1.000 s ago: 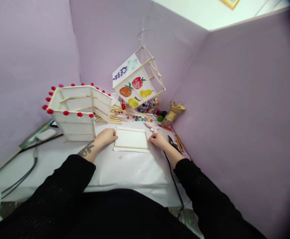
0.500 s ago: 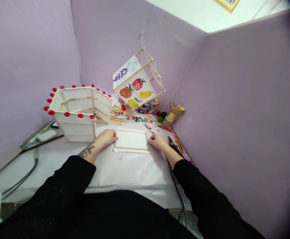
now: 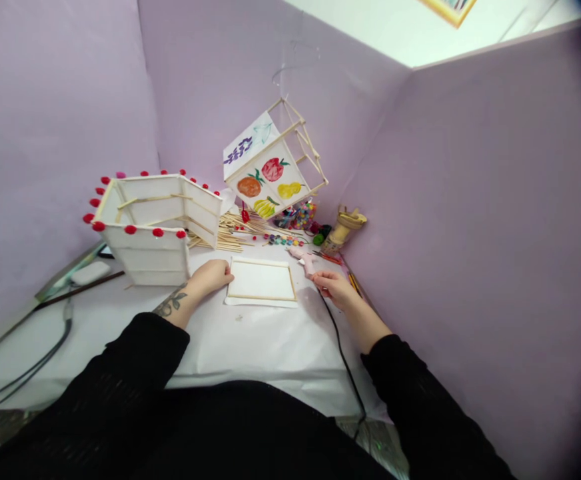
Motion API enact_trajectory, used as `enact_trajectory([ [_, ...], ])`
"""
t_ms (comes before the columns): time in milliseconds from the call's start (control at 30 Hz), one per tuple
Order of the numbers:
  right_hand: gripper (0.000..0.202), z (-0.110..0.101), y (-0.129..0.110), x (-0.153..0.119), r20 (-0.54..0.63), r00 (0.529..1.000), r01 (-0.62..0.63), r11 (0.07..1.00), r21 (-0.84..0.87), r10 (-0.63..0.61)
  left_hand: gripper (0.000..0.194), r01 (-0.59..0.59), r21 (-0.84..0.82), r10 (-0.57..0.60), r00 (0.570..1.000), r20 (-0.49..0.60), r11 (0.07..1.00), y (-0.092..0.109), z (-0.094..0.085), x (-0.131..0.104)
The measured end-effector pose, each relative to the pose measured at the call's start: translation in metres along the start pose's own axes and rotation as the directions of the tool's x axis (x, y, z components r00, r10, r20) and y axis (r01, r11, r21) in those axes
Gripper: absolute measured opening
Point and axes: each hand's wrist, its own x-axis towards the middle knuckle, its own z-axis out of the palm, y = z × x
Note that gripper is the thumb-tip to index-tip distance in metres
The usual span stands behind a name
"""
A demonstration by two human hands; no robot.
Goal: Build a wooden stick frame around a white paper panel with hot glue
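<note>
In the head view, the front edge of the white-covered table (image 3: pixel 265 343) runs close to the person's black-clothed body. A bare stretch of the white covering lies between that edge and the rectangular frame of thin pale wooden sticks (image 3: pixel 260 297), leaving open room in front of it. To the left, a white-panelled, open-topped structure edged with red pompoms (image 3: pixel 145 252) stands close to the left forearm. On the right, a black cord (image 3: pixel 343 353) crosses the table and hangs over its front edge.

Pale purple walls (image 3: pixel 475 173) enclose the table on the left, back and right. Toward the back, a tilted stick-framed lantern painted with fruit (image 3: pixel 270 177) is above loose pale wooden sticks (image 3: pixel 225 235) and multicoloured beads (image 3: pixel 283 240). A pale yellow and tan cylindrical container (image 3: pixel 340 233) stands near the right wall.

The stick frame lies flat on a white rectangular sheet (image 3: pixel 262 279) between the hands. The left hand (image 3: pixel 214 275) has its fingers drawn together at the sheet's left edge; whether they pinch it cannot be told. The right hand (image 3: pixel 334 288), its fingers bent and partly open, is at the handle of a pink glue gun (image 3: pixel 306 260), right of the frame; whether they touch is unclear.
</note>
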Motion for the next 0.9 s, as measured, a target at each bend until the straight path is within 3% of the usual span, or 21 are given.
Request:
enact_trajectory([
  [167, 0.016, 0.010, -0.001, 0.006, 0.007, 0.994, 0.108, 0.922, -0.372, -0.113, 0.016, -0.003, 0.008, 0.003, 1.000, -0.001, 1.000, 0.000, 0.000, 0.001],
  [333, 0.018, 0.032, -0.010, 0.018, 0.076, 0.984, 0.165, 0.666, -0.728, -0.161, 0.016, -0.001, -0.001, 0.001, 1.000, -0.002, 1.000, 0.001, -0.001, 0.000],
  [467, 0.022, 0.041, -0.015, 0.020, 0.134, 0.978, 0.201, 0.543, -0.815, -0.162, 0.015, 0.009, 0.009, -0.009, 1.000, 0.002, 1.000, 0.001, -0.001, 0.000],
  [700, 0.023, 0.035, -0.005, 0.029, 0.106, 0.981, 0.185, 0.616, -0.766, -0.163, 0.017, -0.013, 0.016, 0.014, 1.000, -0.004, 1.000, 0.000, -0.001, 0.000],
  [900, 0.019, 0.041, -0.007, 0.041, 0.154, 0.975, 0.224, 0.665, -0.713, -0.163, 0.015, 0.023, 0.016, -0.023, 1.000, 0.008, 1.000, -0.003, -0.002, 0.000],
])
